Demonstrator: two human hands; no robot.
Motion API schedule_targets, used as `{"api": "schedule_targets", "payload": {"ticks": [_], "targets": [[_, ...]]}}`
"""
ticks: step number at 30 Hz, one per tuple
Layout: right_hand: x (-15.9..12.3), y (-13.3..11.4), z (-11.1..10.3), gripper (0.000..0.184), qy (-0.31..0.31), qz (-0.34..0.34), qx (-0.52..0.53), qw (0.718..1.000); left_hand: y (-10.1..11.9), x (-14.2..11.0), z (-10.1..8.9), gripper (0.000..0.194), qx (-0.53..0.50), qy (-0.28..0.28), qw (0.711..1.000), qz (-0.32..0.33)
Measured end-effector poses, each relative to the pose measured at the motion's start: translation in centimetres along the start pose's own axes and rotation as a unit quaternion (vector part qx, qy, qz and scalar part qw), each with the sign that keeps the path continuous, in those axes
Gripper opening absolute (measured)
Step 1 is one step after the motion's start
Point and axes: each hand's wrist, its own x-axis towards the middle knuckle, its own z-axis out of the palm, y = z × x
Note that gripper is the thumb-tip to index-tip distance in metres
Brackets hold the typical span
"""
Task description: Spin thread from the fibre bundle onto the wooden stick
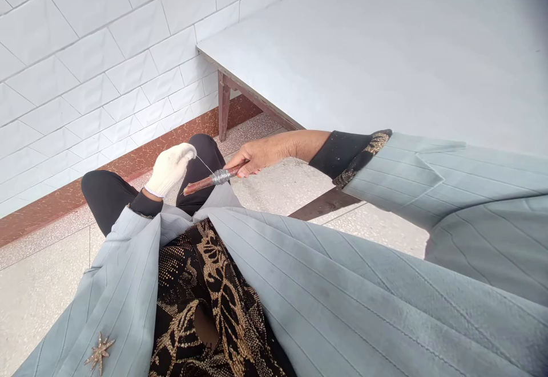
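Note:
My right hand (257,154) is bare and closed around one end of a reddish-brown wooden stick (199,186). Thin silvery wire (221,177) is wound in a tight band about the stick's middle. From that band a single strand stretches up and left to my left hand (169,167), which wears a white knit glove. The left fingers are pinched together on the strand, a short way from the stick. The stick slants above my lap, its free end pointing down to the left.
A wide pale-topped table (363,52) with brown wooden legs stands to the right, beneath my right arm. White wall tiles (103,52) with a reddish-brown skirting (55,200) run along the left. My knees (105,191) in black trousers are below the hands, over a speckled floor (43,286).

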Motion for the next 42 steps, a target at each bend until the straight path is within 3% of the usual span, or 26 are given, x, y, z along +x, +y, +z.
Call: {"api": "schedule_targets", "payload": {"ticks": [3,5,8,11,14,16,19,21,23,25,27,31,34,36,40,42], "targets": [[0.0,-0.2,0.1,0.037,-0.03,-0.051,0.072,0.996,-0.3,0.3,0.7,0.025,-0.054,-0.03,0.998,-0.003],[0.0,-0.6,0.3,0.036,-0.014,-0.088,0.12,0.989,-0.2,0.2,1.4,0.023,-0.083,-0.056,0.995,-0.007],[-0.1,-1.4,0.6,0.033,0.143,-0.147,0.218,0.954,0.3,-0.2,2.4,0.024,-0.117,-0.099,0.988,-0.007],[0.0,-1.7,0.3,0.025,0.335,-0.169,0.3,0.877,1.0,-0.7,2.8,0.029,-0.152,-0.159,0.975,0.01],[0.4,-0.9,-0.5,0.017,0.449,-0.114,0.325,0.825,1.4,-1.0,2.5,0.028,-0.111,-0.192,0.973,0.056],[0.6,0.0,-1.1,0.014,0.468,-0.021,0.299,0.832,1.6,-1.2,1.9,0.026,-0.061,-0.187,0.975,0.102],[0.6,1.0,-1.5,0.01,0.398,0.114,0.152,0.898,1.8,-1.5,0.5,0.026,-0.006,-0.123,0.983,0.139],[0.5,1.0,-1.2,0.008,0.292,0.136,0.021,0.946,1.8,-1.7,-0.6,0.027,0.017,-0.058,0.991,0.123],[0.3,0.4,-0.6,0.004,0.142,0.114,-0.062,0.981,1.7,-1.7,-1.5,0.028,0.027,-0.006,0.996,0.085],[0.1,-0.3,0.0,0.01,0.006,0.08,-0.066,0.995,1.3,-1.4,-1.8,0.027,0.018,0.023,0.999,0.044],[-0.1,-0.8,0.4,0.012,-0.077,0.039,-0.026,0.996,0.7,-1.0,-1.7,0.026,-0.006,0.041,0.999,0.006],[-0.2,-0.9,0.3,0.032,-0.087,-0.037,0.062,0.994,-0.7,0.0,-0.5,0.024,-0.036,0.05,0.997,-0.047],[-0.1,-0.8,0.3,0.043,-0.013,-0.089,0.104,0.991,-1.1,0.1,0.7,0.025,-0.066,-0.022,0.997,-0.042],[-0.1,-1.1,0.4,0.04,0.081,-0.121,0.145,0.979,-0.8,-0.1,1.6,0.026,-0.089,-0.094,0.991,-0.025],[0.2,-1.2,0.3,0.029,0.299,-0.124,0.217,0.921,0.8,-0.8,2.5,0.031,-0.126,-0.2,0.972,0.017],[0.4,-0.6,0.0,0.024,0.372,-0.095,0.228,0.895,1.7,-1.1,2.3,0.031,-0.116,-0.227,0.966,0.038]]}}
